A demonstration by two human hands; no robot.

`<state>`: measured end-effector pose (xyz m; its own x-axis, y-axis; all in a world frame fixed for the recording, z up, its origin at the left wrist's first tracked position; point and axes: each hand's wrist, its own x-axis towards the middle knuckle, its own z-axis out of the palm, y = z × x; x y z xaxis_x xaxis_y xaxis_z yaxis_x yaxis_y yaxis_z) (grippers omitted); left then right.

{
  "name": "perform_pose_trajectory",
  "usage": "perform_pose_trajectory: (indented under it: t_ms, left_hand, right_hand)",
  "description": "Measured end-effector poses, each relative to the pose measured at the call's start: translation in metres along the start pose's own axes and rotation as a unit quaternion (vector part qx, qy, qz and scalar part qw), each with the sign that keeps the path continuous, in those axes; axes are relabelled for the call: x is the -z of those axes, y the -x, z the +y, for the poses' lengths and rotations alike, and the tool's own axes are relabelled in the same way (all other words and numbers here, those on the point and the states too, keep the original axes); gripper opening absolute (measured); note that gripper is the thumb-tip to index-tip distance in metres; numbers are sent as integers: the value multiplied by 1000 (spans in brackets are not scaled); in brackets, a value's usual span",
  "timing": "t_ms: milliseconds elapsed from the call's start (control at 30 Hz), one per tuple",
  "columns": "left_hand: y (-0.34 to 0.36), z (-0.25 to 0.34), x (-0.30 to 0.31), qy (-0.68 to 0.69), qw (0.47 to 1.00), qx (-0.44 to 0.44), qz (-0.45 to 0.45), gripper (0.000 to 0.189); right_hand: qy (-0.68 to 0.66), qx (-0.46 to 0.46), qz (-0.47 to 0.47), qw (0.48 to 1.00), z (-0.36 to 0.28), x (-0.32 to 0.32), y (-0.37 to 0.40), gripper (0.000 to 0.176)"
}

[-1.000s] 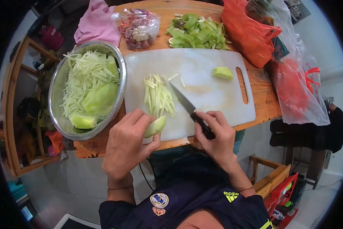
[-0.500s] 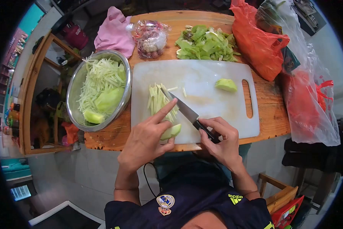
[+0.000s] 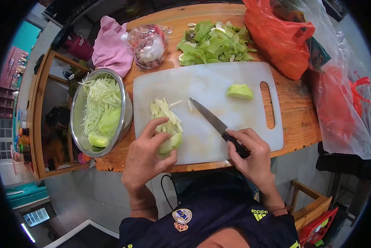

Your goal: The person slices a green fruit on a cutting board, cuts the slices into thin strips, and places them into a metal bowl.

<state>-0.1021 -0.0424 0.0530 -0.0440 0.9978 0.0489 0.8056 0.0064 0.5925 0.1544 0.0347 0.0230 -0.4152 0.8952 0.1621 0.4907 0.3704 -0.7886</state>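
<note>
My left hand (image 3: 146,155) is at the near left of the white cutting board (image 3: 210,136), with its fingers and thumb curled around a peeled, pale green vegetable piece (image 3: 171,143). Just beyond those fingers lies a heap of thin pale green strips (image 3: 165,111). The black handle of a kitchen knife (image 3: 210,117) is gripped in my right hand (image 3: 251,155). Its blade points away and to the left over the board, the tip beside a loose strip (image 3: 190,105). A sliced pale green chunk (image 3: 239,91) rests at the board's right side.
Left of the board stands a metal bowl (image 3: 127,124) of shreds and larger pieces. Green peelings (image 3: 214,43) lie behind the board, near a plastic bag of bulbs (image 3: 149,47) and a pink cloth (image 3: 112,47). Red (image 3: 280,39) and clear plastic bags (image 3: 338,111) crowd the right.
The knife has moved right, away from the strips and my left hand. My left index finger has drawn back from the blade and bent. The view has shifted slightly.
</note>
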Motion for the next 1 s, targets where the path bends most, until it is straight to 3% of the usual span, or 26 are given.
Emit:
perform_pose_trajectory:
  t_ms: [200, 233, 367, 500, 600, 700, 833, 1000]
  left_hand:
    - [2, 19, -13, -17, 998, 49, 37, 29]
    - [0, 24, -17, -39, 998, 41, 28, 28]
    - [-18, 37, -28, -84, 995, -37, -22, 27]
    - [-29, 47, -36, -110, 985, -88, -102, 28]
    - [-31, 45, -43, -123, 980, -120, -99, 34]
    - [-29, 48, -39, -97, 986, -135, -31, 37]
    - [-22, 28, -28, -106, 987, -77, 89, 35]
    - [-39, 12, -23, -188, 959, -160, 137, 32]
  right_hand:
    - [-15, 64, -21, 998, -7, -11, 0, 30]
    - [-4, 79, 3, 997, -5, -8, -1, 29]
    - [-69, -32, -24, 997, 7, 22, -2, 30]
    - [-90, -29, -33, 995, 22, 34, 5, 32]
    - [-84, 6, -46, 995, 20, 36, 7, 32]
    - [-108, 5, -47, 993, 27, 32, 5, 32]
    - [-123, -11, -74, 990, 28, 29, 2, 30]
    - [-165, -20, -109, 980, 20, 26, -3, 29]
